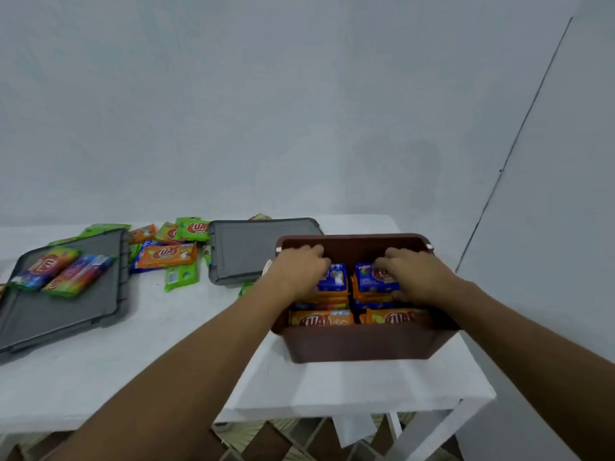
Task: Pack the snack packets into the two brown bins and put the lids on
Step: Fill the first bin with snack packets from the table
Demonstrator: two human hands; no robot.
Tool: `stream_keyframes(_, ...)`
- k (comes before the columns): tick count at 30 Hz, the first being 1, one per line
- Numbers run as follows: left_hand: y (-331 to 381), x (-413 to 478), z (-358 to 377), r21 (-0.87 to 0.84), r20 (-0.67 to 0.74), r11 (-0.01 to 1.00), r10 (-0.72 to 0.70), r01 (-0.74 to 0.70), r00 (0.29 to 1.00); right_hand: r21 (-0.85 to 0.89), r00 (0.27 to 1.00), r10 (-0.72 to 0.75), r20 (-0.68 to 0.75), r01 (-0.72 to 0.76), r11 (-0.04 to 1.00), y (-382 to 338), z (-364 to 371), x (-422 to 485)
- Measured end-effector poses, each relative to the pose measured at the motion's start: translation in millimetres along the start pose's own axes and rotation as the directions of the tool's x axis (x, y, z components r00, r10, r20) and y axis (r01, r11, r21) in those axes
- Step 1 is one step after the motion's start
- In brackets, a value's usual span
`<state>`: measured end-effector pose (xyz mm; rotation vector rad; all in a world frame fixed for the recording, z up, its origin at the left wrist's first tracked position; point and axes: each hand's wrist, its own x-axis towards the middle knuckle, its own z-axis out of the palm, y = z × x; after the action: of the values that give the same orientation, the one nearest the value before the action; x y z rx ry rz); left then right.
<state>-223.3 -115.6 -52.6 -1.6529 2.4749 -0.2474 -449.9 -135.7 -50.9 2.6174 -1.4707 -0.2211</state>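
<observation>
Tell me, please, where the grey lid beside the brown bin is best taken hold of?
Probably its near long rim, coming from the front-left. The grey lid lies flat on the table; its right end is hidden behind the brown bin and packets crowd its left end, while the near rim faces mostly bare table.

I see my white-clothed table (166, 361) bearing a brown plastic bin (359, 344) at three o'clock, a flat grey plastic lid (50, 321) at nine, a second grey lid (246, 247) at twelve, and loose colourful snack packets (166, 256) at eleven.

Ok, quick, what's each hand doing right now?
Left hand: fingers curled round the left blue packet in the brown bin.
Right hand: fingers curled round the right blue packet.
</observation>
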Motion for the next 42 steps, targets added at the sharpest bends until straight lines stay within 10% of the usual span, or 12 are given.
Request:
stream_keyframes(28, -3, 18, 13, 0.030, -0.027, 0.999, -0.016, 0.017, 1.000, 0.106, 0.997, 0.029, -0.074, -0.021, 0.994, 9, 19, 12)
stream_keyframes(36, -41, -35, 16, -0.387, -0.263, 0.921, -0.079, -0.031, 0.962, 0.270, 0.986, 0.068, -0.152, -0.025, 0.962, -19, 1, 9)
stream_keyframes(42, -113, -110, 70, -0.391, -0.327, 0.907, -0.294, 0.155, 0.898, 0.380, 0.964, 0.081, -0.252, 0.022, 0.925, -93, -26, 19)
